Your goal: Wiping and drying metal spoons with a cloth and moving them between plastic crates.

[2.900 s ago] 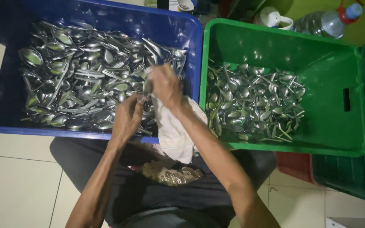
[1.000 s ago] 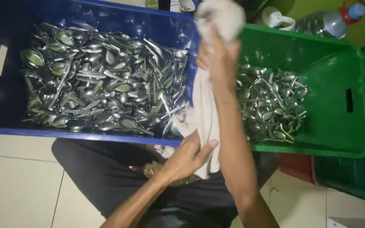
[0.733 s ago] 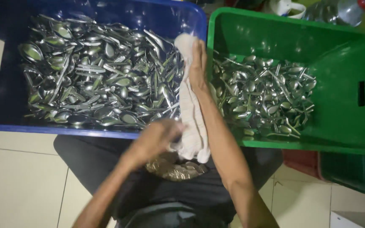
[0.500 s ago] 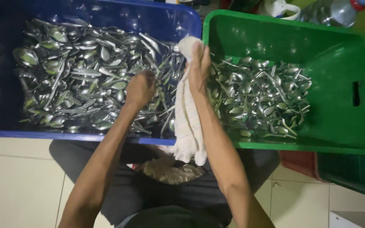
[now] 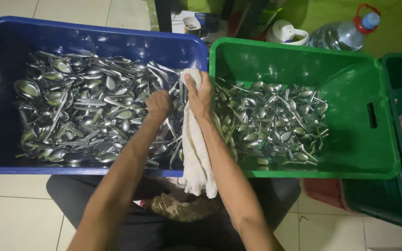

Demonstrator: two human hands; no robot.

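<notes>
Left hand dips closed into the spoons in the blue crate, probably pinching one, right hand clamps the white cloth at the crate edge; a loose pinch could drop a spoon.

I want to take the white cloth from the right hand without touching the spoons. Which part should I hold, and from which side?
Hold the loose lower end of the white cloth, coming from below, on the person's side. That end hangs over the near rim of the blue crate, away from the spoons. The top is pinned under the right hand.
</notes>
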